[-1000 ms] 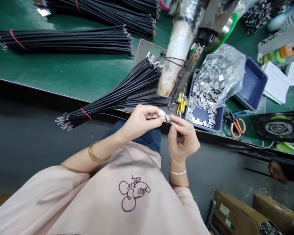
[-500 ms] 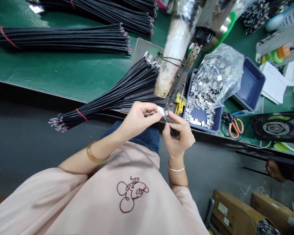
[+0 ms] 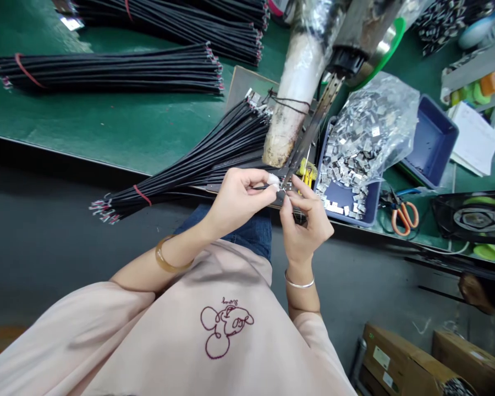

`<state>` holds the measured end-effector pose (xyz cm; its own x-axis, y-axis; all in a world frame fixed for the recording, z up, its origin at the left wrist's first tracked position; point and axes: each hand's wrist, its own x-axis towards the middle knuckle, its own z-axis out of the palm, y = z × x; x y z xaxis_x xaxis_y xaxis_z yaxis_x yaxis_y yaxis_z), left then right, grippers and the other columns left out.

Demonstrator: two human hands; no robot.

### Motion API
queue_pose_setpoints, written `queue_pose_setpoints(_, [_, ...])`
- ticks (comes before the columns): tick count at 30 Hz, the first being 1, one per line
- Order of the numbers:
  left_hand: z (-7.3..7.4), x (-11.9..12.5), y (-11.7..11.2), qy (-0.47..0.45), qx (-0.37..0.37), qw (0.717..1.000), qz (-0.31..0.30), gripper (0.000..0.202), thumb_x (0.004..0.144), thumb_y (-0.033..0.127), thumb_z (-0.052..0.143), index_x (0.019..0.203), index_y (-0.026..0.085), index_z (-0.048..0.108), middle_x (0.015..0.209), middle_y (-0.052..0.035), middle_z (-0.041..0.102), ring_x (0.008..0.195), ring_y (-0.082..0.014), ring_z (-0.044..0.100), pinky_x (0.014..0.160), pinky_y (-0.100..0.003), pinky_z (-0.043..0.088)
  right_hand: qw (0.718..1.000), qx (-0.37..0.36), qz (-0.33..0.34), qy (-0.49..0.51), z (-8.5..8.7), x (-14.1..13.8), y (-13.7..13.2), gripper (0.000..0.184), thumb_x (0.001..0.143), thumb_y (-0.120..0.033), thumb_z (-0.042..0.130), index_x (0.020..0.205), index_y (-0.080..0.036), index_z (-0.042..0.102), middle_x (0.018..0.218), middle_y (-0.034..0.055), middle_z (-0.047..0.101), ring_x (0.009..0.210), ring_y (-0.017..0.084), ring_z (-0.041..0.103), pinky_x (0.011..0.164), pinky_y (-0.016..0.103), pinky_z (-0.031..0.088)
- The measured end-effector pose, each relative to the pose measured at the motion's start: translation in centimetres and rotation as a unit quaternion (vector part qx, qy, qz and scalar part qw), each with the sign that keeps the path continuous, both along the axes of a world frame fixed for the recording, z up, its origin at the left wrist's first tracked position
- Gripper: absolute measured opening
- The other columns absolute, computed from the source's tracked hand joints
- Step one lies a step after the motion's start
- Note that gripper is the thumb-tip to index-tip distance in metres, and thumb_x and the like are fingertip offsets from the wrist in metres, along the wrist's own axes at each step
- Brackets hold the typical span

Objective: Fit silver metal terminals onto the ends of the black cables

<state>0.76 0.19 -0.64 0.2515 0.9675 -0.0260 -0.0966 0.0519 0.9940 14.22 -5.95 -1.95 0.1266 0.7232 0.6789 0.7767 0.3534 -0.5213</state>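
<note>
My left hand (image 3: 244,193) is closed, with a white cover on one fingertip. It pinches a black cable (image 3: 262,188) near the cable's end, just below the tip of a soldering iron (image 3: 311,131). Close beside it, my right hand (image 3: 306,217) is closed with thumb and fingers bent toward the same spot. What its fingertips hold is too small and partly hidden. Behind the hands lies a bundle of black cables (image 3: 190,157), tied with a red band and fitted with metal connectors at the far end.
A blue tray (image 3: 369,212) of metal connectors, partly under a plastic bag (image 3: 390,110), stands right of the iron. Orange-handled pliers (image 3: 405,218) and a small fan (image 3: 478,217) lie farther right. A white tube (image 3: 291,102) hangs overhead. More cable bundles (image 3: 127,74) lie back left.
My right hand's fingertips have come closer to the soldering iron's tip. The small connector seen between my hands earlier is now mostly hidden. The whole view has shifted slightly.
</note>
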Motion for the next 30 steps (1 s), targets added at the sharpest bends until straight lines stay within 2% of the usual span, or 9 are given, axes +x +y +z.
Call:
queue_pose_setpoints(4, [0.3,-0.1,0.0,0.01,0.022,1.0,0.004,0.011,0.073,0.02,0.068,0.067,0.012,0.071,0.055,0.0021,0.052,0.049,-0.0051,0.036,0.045,-0.018,0.027,1.0,-0.002,0.004,-0.002,0.5,-0.2,0.0,0.013,0.089,-0.011,0.067,0.094,-0.022,0.065,0.122,0.0059,0.076,0.106,0.02,0.076,0.088,0.034,0.066])
queue_pose_setpoints(9, [0.6,-0.5,-0.2,0.038,0.024,0.998,-0.041,0.011,0.073,0.018,0.064,0.067,0.011,0.07,0.056,0.0041,0.048,0.049,-0.0039,0.028,0.044,-0.018,0.023,1.0,-0.01,-0.001,0.015,0.4,-0.2,-0.4,0.012,0.087,-0.011,0.069,0.091,-0.022,0.064,0.115,0.004,0.078,0.091,0.016,0.078,0.078,0.029,0.067])
queue_pose_setpoints(13, [0.8,-0.5,-0.4,0.07,0.04,0.996,-0.037,0.014,0.076,0.019,0.063,0.066,0.011,0.069,0.056,0.0042,0.045,0.051,-0.0048,0.03,0.047,-0.018,0.026,0.999,-0.023,-0.02,0.024,0.4,-0.3,-0.2,0.009,0.089,-0.015,0.069,0.093,-0.022,0.067,0.109,0.0035,0.079,0.096,0.018,0.078,0.076,0.029,0.066])
queue_pose_setpoints(18, [0.7,-0.6,-0.4,0.076,0.058,0.995,-0.033,0.016,0.08,0.021,0.062,0.069,0.012,0.07,0.064,0.0009,0.055,0.056,-0.0069,0.04,0.051,-0.018,0.035,1.0,-0.003,-0.023,0.003,0.7,-0.5,0.0,0.012,0.088,-0.014,0.069,0.095,-0.024,0.068,0.11,0.0036,0.079,0.099,0.02,0.078,0.086,0.036,0.066])
queue_pose_setpoints(25, [0.3,-0.9,-0.3,0.054,0.011,0.996,-0.067,0.011,0.075,0.017,0.063,0.066,0.012,0.067,0.061,0.0025,0.052,0.055,-0.0061,0.038,0.05,-0.018,0.033,0.999,-0.012,-0.005,-0.029,0.2,-0.3,-0.9,0.012,0.088,-0.013,0.068,0.091,-0.023,0.062,0.113,0.0048,0.079,0.089,0.017,0.079,0.078,0.029,0.067])
queue_pose_setpoints(30, [0.8,-0.8,-0.4,0.046,0.004,0.996,-0.074,0.01,0.074,0.017,0.063,0.066,0.012,0.066,0.059,0.0041,0.047,0.053,-0.0053,0.033,0.049,-0.017,0.033,0.999,-0.007,-0.011,-0.044,0.3,0.1,-0.9,0.013,0.088,-0.013,0.069,0.096,-0.022,0.064,0.109,0.0034,0.08,0.094,0.017,0.079,0.076,0.026,0.065])
